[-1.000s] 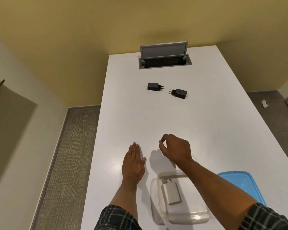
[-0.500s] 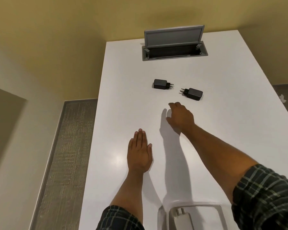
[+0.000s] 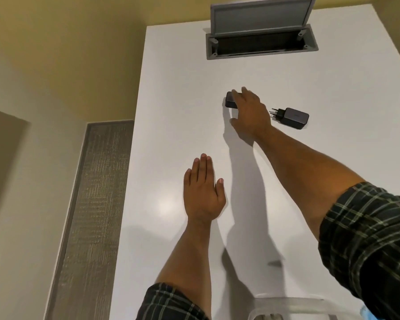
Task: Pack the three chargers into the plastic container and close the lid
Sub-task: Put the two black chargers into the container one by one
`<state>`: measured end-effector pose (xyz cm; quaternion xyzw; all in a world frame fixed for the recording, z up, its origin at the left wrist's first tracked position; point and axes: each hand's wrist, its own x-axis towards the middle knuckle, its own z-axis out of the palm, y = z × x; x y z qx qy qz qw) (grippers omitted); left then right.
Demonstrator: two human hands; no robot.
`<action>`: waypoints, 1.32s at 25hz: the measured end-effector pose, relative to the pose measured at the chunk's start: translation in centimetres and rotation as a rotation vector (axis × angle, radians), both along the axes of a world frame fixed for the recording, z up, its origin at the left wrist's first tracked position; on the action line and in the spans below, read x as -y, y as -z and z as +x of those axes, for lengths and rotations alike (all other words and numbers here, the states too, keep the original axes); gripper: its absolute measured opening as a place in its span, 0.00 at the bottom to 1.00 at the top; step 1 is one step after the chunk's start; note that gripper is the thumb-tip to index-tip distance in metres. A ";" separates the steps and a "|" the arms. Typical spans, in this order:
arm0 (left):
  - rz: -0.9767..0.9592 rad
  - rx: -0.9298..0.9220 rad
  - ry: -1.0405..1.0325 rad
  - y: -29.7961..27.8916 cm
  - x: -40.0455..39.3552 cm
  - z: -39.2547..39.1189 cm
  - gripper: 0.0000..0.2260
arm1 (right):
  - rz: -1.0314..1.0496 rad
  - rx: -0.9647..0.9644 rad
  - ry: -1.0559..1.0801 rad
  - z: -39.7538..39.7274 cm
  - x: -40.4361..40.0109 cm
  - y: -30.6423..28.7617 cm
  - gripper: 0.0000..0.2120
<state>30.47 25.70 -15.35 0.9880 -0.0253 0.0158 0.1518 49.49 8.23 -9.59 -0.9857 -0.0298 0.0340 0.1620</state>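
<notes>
Right hand (image 3: 248, 114) of mine has crossed the table (image 3: 176, 112) and now arrives over the left black charger (image 3: 229, 102) at about twelve o'clock from my chest, fingers spread apart above it and not yet closed on it. A second ago that hand was only just past the plastic container (image 3: 286, 308); half a second ago it was short of both chargers. My head has leaned forward with the reach, so the container has slid to the bottom edge at six o'clock. The second black charger (image 3: 292, 117) lies just beside my wrist at three o'clock. My left hand (image 3: 202, 197) stays flat and open on the table. I judge the grasp comes next.
</notes>
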 end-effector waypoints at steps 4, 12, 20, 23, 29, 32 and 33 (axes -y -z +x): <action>-0.006 -0.008 -0.005 0.4 0.0 -0.1 0.29 | -0.088 -0.075 -0.061 2.2 0.1 0.3 0.38; -0.009 -0.017 0.005 0.5 0.0 -0.2 0.29 | -0.134 -0.010 0.158 1.6 -1.1 0.0 0.19; 0.080 -0.075 0.024 -0.3 -0.1 -0.1 0.27 | 0.177 -0.008 0.211 -6.5 0.3 -2.2 0.32; 0.128 -0.185 0.084 -1.1 -0.4 0.0 0.28 | 0.285 -0.070 0.161 -10.4 1.7 -3.0 0.33; 0.137 -0.277 0.173 -3.0 -1.3 -5.5 0.28 | 0.546 -0.172 0.161 -18.7 3.6 -4.6 0.32; 0.103 -0.253 0.139 -3.0 -1.2 -9.9 0.29 | 0.720 -0.180 0.221 -22.1 3.9 -5.5 0.32; 0.087 -0.249 0.126 -3.0 -1.3 -11.5 0.29 | 0.775 -0.175 0.244 -23.4 3.9 -5.8 0.32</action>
